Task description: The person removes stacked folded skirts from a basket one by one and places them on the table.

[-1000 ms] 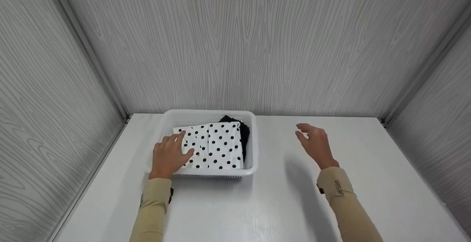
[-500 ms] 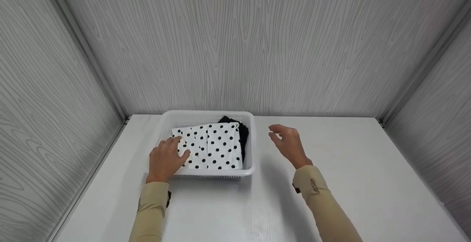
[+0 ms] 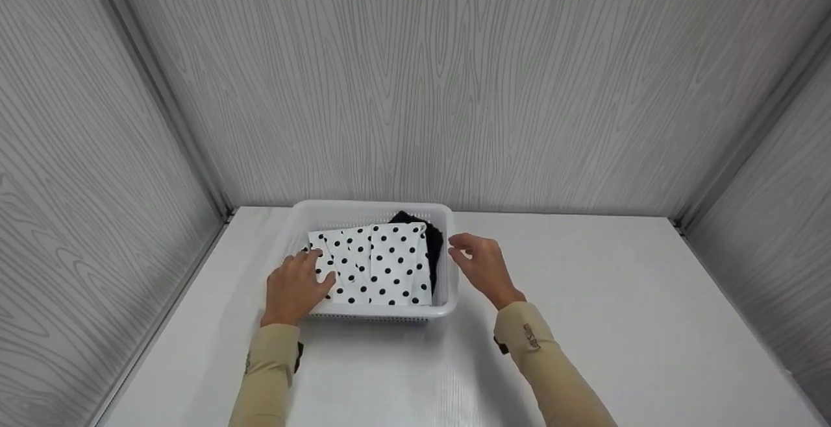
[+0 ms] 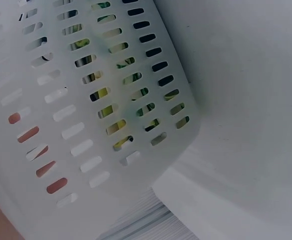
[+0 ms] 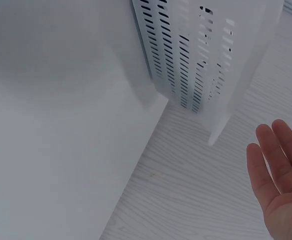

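A white plastic basket with slotted walls stands on the white table. Folded white cloth with black dots lies on top inside it. Black fabric shows behind and to the right of that cloth. My left hand reaches over the basket's left side, fingers spread at the dotted cloth. Through the slots in the left wrist view, skin and yellow-green patterned material appear. My right hand is beside the right rim, fingers gently bent, holding nothing. Its fingers extend apart from the basket wall in the right wrist view.
Grey wood-grain panels enclose the table at the back, left and right. The basket stands near the back panel, left of the middle. White tabletop extends right of the right arm.
My right hand has moved left, from out over the table to the basket's right rim. The left hand has shifted slightly down and left over the cloth. The basket looks unmoved.
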`<state>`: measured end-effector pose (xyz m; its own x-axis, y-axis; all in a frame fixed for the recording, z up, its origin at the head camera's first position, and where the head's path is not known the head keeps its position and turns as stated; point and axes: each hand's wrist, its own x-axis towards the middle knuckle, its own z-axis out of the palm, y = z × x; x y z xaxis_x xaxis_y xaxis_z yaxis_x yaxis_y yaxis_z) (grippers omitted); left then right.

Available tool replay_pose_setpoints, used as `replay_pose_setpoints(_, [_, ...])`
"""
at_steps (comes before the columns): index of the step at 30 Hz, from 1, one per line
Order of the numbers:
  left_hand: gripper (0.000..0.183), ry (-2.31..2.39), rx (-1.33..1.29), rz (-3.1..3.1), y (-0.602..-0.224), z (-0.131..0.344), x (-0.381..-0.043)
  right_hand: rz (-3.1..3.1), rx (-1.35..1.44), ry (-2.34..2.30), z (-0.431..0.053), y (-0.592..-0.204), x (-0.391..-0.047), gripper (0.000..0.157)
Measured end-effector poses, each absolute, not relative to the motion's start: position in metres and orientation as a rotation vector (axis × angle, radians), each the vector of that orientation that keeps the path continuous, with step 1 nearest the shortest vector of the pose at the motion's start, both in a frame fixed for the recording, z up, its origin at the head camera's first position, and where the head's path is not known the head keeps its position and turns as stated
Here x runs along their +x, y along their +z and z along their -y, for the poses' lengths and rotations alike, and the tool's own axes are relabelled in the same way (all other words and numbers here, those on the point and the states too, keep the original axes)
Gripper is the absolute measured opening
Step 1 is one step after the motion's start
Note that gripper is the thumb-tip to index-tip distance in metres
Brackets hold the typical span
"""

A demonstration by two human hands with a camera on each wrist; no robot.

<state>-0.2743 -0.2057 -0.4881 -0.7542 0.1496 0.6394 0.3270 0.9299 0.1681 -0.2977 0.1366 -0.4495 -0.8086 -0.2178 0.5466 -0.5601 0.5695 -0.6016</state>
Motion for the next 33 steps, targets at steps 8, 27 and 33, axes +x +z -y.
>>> replay_pose_setpoints(8, [0.042, -0.389, -0.345, 2.432, -0.485, 0.208, -0.277, 2.392, 0.635, 1.264, -0.118, -0.447, -0.301, 0.014])
replay_pose_setpoints(27, [0.043, -0.411, -0.256, 2.493, -0.482, 0.212, -0.281, 2.460, 0.520, 1.333, -0.079, -0.465, -0.299, 0.013])
replay_pose_setpoints(33, [0.048, -0.567, -0.186, 2.596, -0.482, 0.208, -0.284, 2.562, 0.457, 1.196, -0.078, -0.467, -0.301, 0.014])
